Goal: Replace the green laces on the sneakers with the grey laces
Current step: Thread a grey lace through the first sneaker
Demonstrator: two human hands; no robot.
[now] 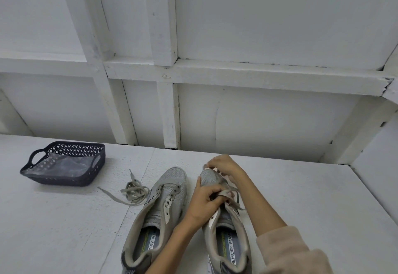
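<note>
Fingers [213,190] of left hand [204,202] and right hand [224,166] pinch lace [233,200]; sneaker [210,178] toe points away.

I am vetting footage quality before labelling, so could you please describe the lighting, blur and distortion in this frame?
Head view: flat, dim, cool light with soft shadows under the basket and no glare; wide-angle distortion splays the wall beams; left hand and right hand, both holding the lace, look slightly soft, yet the insole print reads clearly.
</note>
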